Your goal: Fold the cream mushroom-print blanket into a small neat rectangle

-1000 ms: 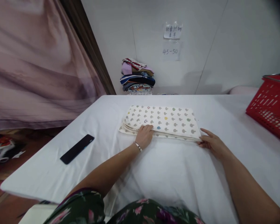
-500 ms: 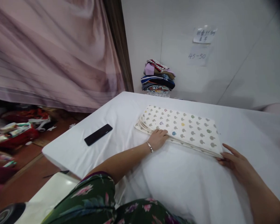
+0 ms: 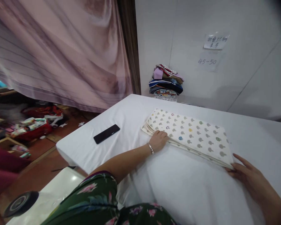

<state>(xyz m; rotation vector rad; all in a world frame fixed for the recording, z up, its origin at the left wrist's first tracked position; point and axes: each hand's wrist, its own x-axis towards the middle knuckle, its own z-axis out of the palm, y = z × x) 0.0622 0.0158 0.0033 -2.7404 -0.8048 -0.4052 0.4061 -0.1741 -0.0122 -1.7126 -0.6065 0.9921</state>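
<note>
A folded white cloth (image 3: pixel 189 131) with grey, blue, green and yellow prints lies in several layers on the white-covered table. My left hand (image 3: pixel 158 141), with a silver bracelet at the wrist, grips the cloth's near edge left of its middle, fingers curled over the layers. At the cloth's near right corner, my right hand (image 3: pixel 245 173) pinches the layers between thumb and fingers. The undersides of the fingers are hidden.
A black phone (image 3: pixel 106 134) lies on the table (image 3: pixel 84 150) to the left. Folded clothes (image 3: pixel 166 82) are stacked by the wall beyond the far edge. A pink curtain (image 3: pixel 84 53) hangs at the left, above a red basket (image 3: pixel 35 129) on the floor.
The view has shifted left, so most things appear further right. Both hands remain on the cloth, and its near right corner sits a little further from my left hand.
</note>
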